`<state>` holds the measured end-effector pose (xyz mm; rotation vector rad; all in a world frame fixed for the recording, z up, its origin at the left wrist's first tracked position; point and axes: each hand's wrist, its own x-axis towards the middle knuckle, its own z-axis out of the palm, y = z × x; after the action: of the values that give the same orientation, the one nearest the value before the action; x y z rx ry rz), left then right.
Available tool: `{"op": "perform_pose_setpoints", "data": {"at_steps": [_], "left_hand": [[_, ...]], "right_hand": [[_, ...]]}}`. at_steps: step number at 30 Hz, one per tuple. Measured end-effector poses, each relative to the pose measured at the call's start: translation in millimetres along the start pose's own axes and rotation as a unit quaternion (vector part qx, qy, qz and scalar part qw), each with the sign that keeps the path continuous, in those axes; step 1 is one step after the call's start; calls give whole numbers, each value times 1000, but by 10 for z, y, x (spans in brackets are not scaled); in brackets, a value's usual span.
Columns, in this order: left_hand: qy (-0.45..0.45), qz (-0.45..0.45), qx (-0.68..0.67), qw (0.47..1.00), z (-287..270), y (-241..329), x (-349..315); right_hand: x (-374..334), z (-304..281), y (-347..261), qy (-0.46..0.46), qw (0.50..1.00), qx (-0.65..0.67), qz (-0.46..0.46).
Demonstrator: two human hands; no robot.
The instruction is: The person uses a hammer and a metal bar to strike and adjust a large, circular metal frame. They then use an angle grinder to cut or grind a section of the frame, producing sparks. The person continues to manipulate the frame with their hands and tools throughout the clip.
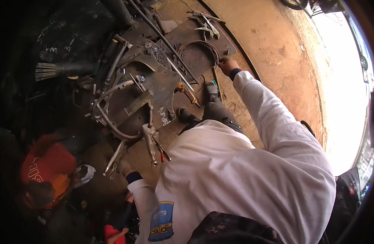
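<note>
My right hand (227, 66) reaches forward over the right edge of the metal work table (156, 89). Its fingers are closed on the side of a brown coil of thin wire or cable (214, 49) that lies on the table. My left hand (126, 166) hangs low, in shadow, below locking pliers (149, 142); its fingers are too dim to make out. Those pliers and a second pair (114, 157) are clamped to a bent metal frame (107, 120) on the table. An orange-handled electrode holder (186, 92) lies near the table's front edge.
More locking pliers (206, 28) lie at the table's far end. A hammer (117, 61), long rods (162, 38) and metal scraps cover the left part. A bundle of welding rods (46, 70) sticks out at far left. A person in a red shirt (48, 158) is at lower left.
</note>
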<state>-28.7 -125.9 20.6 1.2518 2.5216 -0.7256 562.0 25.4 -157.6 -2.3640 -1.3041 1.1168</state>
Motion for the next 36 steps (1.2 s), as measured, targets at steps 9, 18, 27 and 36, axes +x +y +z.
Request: {"op": "perform_pose_setpoints", "data": {"at_steps": [9, 18, 27, 36], "left_hand": [[-113, 15, -169, 979, 936, -217, -1450], [-267, 22, -117, 956, 1360, -63, -1888], [-169, 143, -85, 971, 1281, 102, -1846], [-162, -146, -445, 868, 1036, 574, -1772]], "right_hand": [[1333, -8, 52, -5, 997, -80, -19], [1506, 85, -20, -94, 985, -143, 1], [1473, 30, 156, -22, 989, -81, -122], [982, -309, -211, 36, 960, 62, -270]]}}
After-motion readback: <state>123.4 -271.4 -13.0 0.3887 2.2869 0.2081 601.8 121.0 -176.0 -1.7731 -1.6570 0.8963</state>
